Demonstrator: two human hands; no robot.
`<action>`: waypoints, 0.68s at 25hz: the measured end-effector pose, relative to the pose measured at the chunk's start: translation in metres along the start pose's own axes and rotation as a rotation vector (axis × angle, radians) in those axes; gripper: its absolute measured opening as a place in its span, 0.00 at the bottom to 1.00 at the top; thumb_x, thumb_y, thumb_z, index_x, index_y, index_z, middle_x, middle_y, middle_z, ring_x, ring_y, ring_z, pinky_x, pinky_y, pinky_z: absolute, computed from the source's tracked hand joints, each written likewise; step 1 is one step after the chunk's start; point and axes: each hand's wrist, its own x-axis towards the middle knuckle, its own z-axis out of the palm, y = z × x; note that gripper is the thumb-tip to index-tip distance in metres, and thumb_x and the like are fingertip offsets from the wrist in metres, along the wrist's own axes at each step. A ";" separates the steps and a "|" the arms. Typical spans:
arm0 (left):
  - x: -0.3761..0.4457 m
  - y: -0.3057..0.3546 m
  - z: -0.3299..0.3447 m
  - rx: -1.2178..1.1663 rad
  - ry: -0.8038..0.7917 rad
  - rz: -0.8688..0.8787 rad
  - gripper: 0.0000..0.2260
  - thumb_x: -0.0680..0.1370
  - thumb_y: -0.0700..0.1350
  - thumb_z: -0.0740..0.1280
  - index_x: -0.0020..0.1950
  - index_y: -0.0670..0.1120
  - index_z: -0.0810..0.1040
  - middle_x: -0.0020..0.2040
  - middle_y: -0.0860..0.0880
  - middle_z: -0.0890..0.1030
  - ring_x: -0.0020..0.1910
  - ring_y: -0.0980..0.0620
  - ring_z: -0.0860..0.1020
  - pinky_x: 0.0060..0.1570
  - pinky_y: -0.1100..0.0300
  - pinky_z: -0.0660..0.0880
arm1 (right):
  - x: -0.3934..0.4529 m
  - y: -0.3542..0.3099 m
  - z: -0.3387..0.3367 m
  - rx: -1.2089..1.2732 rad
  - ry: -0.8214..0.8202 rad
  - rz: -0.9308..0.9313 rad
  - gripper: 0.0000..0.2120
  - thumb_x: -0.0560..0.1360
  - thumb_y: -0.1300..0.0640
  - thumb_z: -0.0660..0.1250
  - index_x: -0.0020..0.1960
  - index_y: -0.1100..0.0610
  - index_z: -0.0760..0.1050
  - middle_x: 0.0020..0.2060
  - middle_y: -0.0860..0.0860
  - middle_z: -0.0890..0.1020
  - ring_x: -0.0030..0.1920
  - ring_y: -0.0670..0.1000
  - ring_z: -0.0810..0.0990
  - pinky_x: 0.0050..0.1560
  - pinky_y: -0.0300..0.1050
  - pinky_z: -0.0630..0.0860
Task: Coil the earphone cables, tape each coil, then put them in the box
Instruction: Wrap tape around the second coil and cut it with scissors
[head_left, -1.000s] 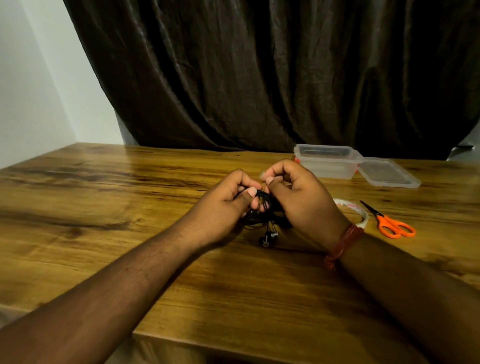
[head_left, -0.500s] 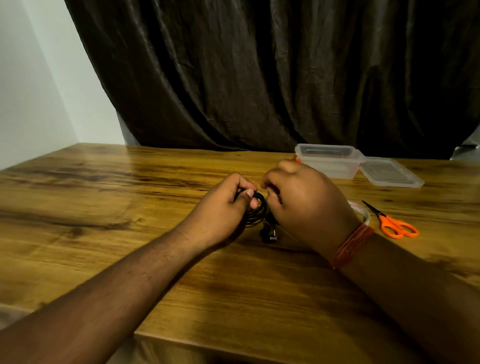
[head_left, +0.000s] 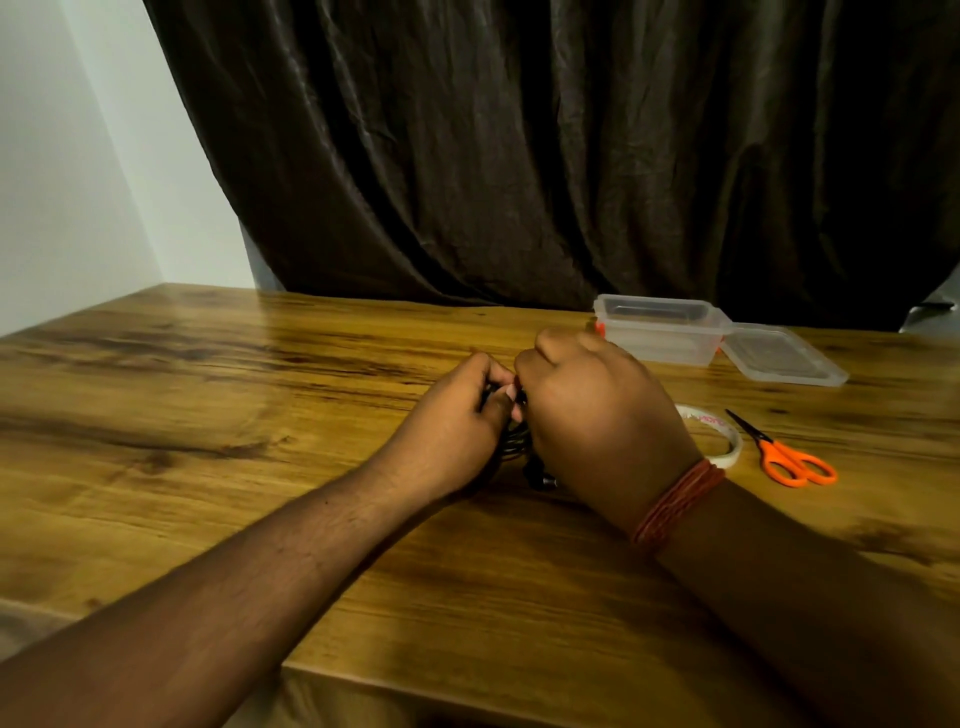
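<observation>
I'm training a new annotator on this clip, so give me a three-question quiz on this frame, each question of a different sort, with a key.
1. True or false: the lid is on the box.
2. Which item lies nearest the right hand? A. scissors B. tape roll C. lid
3. What do the left hand and the right hand hold between them?

Key
1. False: the lid lies on the table beside the open box.
2. B: the tape roll.
3. The black earphone cable, bunched in a coil.
</observation>
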 end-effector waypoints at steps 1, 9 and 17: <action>0.000 0.001 0.000 -0.011 0.000 -0.012 0.05 0.82 0.42 0.62 0.48 0.49 0.75 0.39 0.57 0.79 0.42 0.55 0.77 0.44 0.56 0.73 | 0.001 0.001 -0.001 -0.005 0.009 -0.002 0.08 0.68 0.58 0.65 0.46 0.58 0.77 0.41 0.55 0.76 0.42 0.57 0.76 0.39 0.50 0.74; 0.002 -0.004 -0.001 -0.078 -0.021 -0.022 0.09 0.82 0.40 0.62 0.44 0.51 0.73 0.40 0.55 0.78 0.39 0.56 0.74 0.41 0.57 0.71 | -0.001 -0.002 0.008 0.000 -0.019 -0.037 0.07 0.68 0.61 0.69 0.47 0.58 0.77 0.41 0.55 0.75 0.41 0.57 0.75 0.40 0.51 0.73; 0.003 -0.007 -0.001 -0.118 -0.042 0.003 0.10 0.82 0.39 0.61 0.44 0.52 0.71 0.35 0.56 0.75 0.32 0.66 0.71 0.35 0.64 0.68 | -0.002 -0.003 0.012 0.046 -0.002 -0.029 0.06 0.69 0.60 0.70 0.46 0.58 0.77 0.40 0.54 0.76 0.40 0.55 0.76 0.38 0.50 0.75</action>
